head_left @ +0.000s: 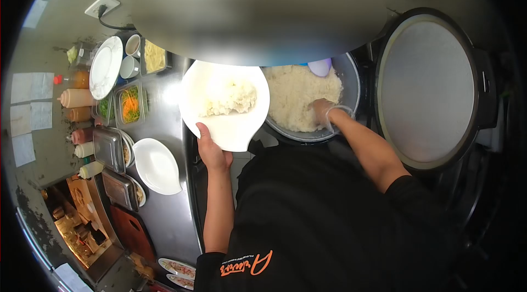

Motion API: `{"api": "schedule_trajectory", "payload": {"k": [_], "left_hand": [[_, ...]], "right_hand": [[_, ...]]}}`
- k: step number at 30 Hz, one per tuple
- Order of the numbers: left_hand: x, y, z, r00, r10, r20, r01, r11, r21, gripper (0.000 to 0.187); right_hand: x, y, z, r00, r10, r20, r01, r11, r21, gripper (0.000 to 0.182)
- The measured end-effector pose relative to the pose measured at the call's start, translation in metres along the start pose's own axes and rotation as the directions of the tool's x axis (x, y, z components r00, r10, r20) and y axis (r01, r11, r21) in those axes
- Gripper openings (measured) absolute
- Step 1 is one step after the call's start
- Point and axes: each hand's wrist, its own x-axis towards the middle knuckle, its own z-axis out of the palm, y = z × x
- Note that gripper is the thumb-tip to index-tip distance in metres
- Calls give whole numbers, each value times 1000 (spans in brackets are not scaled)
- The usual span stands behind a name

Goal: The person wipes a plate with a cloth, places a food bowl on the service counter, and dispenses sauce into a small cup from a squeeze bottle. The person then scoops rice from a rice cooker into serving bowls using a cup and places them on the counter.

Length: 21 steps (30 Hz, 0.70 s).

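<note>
My left hand [211, 152] grips the near rim of a white plate [233, 127] that carries a mound of cooked rice [230, 99], held beside the cooker. My right hand [324, 112], in a thin clear glove, is down in the rice [296, 97] inside the large rice cooker pot [351, 80]. Its fingers are buried in the rice, so I cannot tell what they hold. A pale purple scoop [320, 67] rests at the far side of the pot.
The cooker's lid [428, 89] stands open to the right. On the steel counter [164, 215] to the left lie an empty white plate [156, 166], metal tubs of shredded vegetables [129, 104], squeeze bottles [77, 98], cups and lidded containers.
</note>
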Motion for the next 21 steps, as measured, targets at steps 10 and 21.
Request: {"api": "schedule_trajectory", "payload": {"k": [10,21], "left_hand": [[1,4,-6,999,-3,42,4,999,-33,56],[-6,5,3,999,-15,37,11,996,85,57]], "right_hand": [[-6,21,-42,972,199,-126,-222,951,-214,58],[19,24,2,869,129,-478,-71,988,137,50]]}}
